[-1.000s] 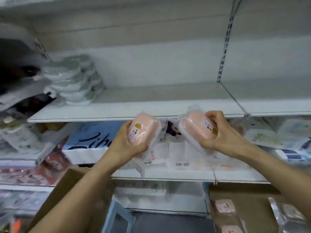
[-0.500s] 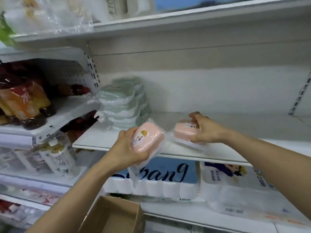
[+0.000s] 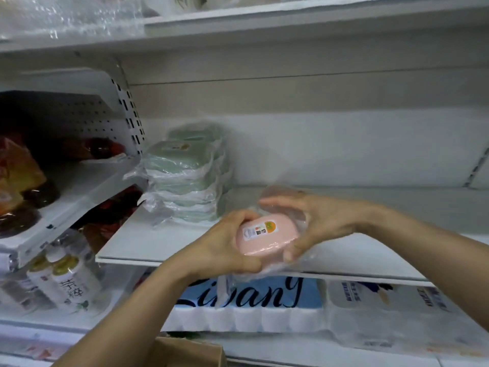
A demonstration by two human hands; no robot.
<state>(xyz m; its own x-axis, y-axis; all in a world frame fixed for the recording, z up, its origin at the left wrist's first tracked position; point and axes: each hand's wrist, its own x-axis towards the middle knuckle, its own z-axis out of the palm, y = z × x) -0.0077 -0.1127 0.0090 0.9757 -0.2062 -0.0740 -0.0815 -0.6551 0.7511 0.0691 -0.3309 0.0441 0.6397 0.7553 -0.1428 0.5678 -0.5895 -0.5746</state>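
Head view is showing both hands gripping the pink wrapped box (image 3: 267,238) over the front edge of the shelf (image 3: 158,242): left hand (image 3: 230,245) curling round its nine o'clock end, right hand (image 3: 325,223) pinching the three o'clock end, long axis lying across. Green stack (image 3: 185,176) is sitting at ten o'clock, apart.

Bare forearms (image 3: 148,308); bare left grip (image 3: 227,245); bare right grip (image 3: 317,223)

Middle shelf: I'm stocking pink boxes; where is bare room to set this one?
Bare shelf runs from the right hand, which with the left hand grips the pink box, to the slotted upright; a front strip lies bare before the stack of green boxes. Crowded: the left end, under that stack.
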